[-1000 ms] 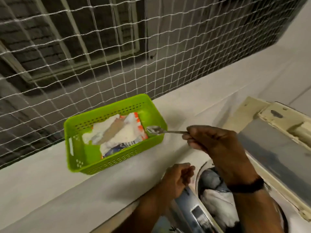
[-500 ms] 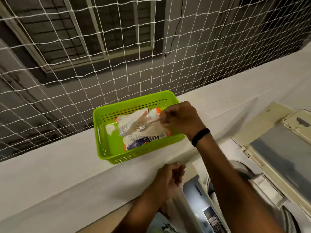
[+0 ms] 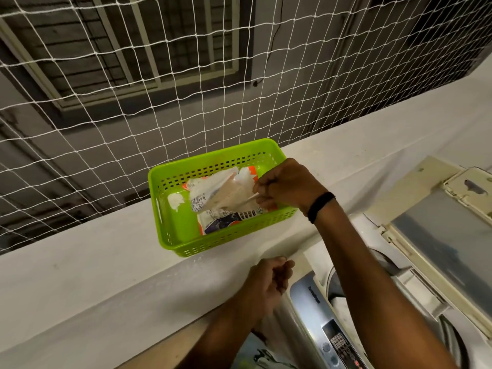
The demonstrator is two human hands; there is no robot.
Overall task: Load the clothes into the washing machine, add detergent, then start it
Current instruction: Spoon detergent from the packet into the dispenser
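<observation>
A lime-green perforated basket (image 3: 170, 222) sits on the white ledge and holds an open detergent packet (image 3: 213, 195), white with orange and dark blue print. My right hand (image 3: 287, 186) is over the basket's right end, shut on a metal spoon (image 3: 246, 201) whose bowl is pushed inside the packet's mouth and mostly hidden. My left hand (image 3: 269, 283) rests loosely curled on the ledge's front edge, holding nothing. The top-loading washing machine (image 3: 314, 296) stands at the lower right with its lid (image 3: 436, 235) raised; the drum is mostly hidden by my right arm.
A white ledge (image 3: 80, 275) runs across the view. White netting (image 3: 159, 89) rises right behind the basket, with a grey wall and window beyond. The machine's control panel (image 3: 343, 347) is at the bottom edge.
My right hand carried the empty spoon from above the drum over to the basket and dipped it into the detergent packet. The view shifted left and up. My left hand stayed on the ledge.
</observation>
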